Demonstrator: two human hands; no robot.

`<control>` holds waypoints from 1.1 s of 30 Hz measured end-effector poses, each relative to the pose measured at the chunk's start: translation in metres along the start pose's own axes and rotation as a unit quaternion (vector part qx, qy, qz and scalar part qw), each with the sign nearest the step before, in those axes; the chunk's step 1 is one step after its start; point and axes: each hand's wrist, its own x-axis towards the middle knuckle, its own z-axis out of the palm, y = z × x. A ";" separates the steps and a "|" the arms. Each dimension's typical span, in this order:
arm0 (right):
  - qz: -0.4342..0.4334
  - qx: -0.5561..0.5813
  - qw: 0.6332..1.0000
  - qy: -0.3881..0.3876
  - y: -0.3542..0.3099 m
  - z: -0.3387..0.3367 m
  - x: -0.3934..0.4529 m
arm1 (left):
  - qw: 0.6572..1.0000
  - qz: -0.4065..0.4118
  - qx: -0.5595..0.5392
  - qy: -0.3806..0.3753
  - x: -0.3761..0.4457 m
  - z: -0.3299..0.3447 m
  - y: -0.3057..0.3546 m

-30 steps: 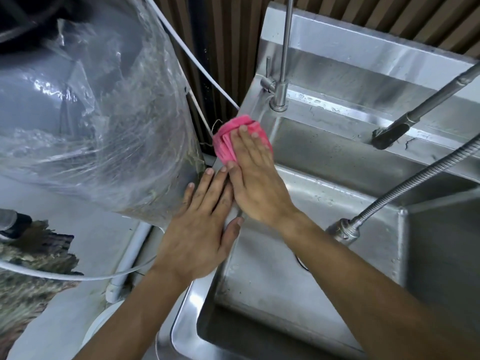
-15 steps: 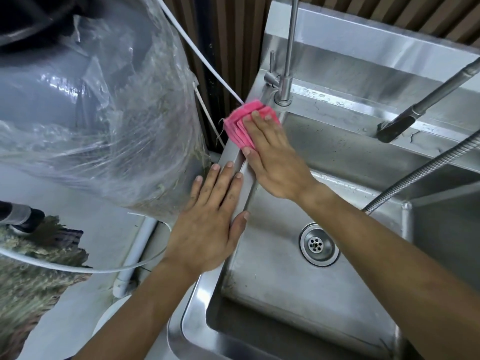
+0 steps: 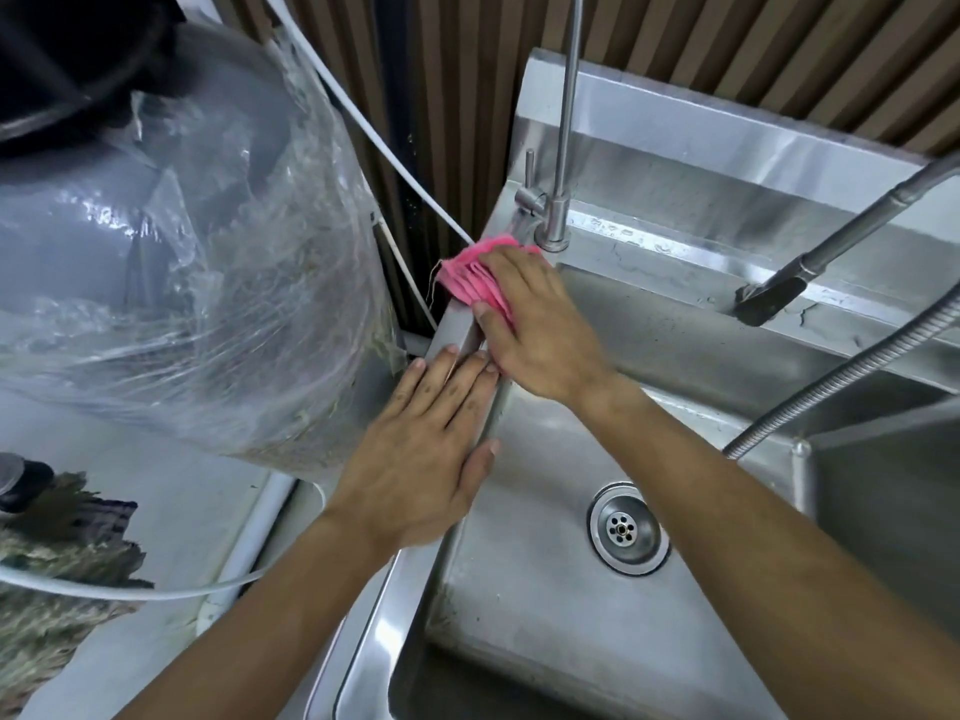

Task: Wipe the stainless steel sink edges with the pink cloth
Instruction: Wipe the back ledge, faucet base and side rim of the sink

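Note:
The folded pink cloth [image 3: 475, 278] lies on the left edge of the stainless steel sink [image 3: 384, 615], at its far corner just before the small tap. My right hand [image 3: 535, 324] presses flat on the cloth with straight fingers, covering most of it. My left hand [image 3: 421, 459] rests flat on the same left rim, nearer to me, its fingertips almost touching the right hand.
A thin steel tap [image 3: 558, 148] rises at the far left corner. A sprayer head [image 3: 769, 298] and flexible hose [image 3: 841, 371] hang over the basin, whose drain [image 3: 626, 527] is visible. A large drum wrapped in clear plastic [image 3: 182, 252] stands tight against the sink's left side.
My right hand has slid the pink cloth along the left rim toward the far corner by the tap. The left hand stays flat on the rim. The drain has come into view.

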 end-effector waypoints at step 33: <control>-0.269 -0.509 0.814 0.073 0.077 -0.104 0.129 | 0.998 -0.012 -0.058 -0.012 0.076 0.008 -0.011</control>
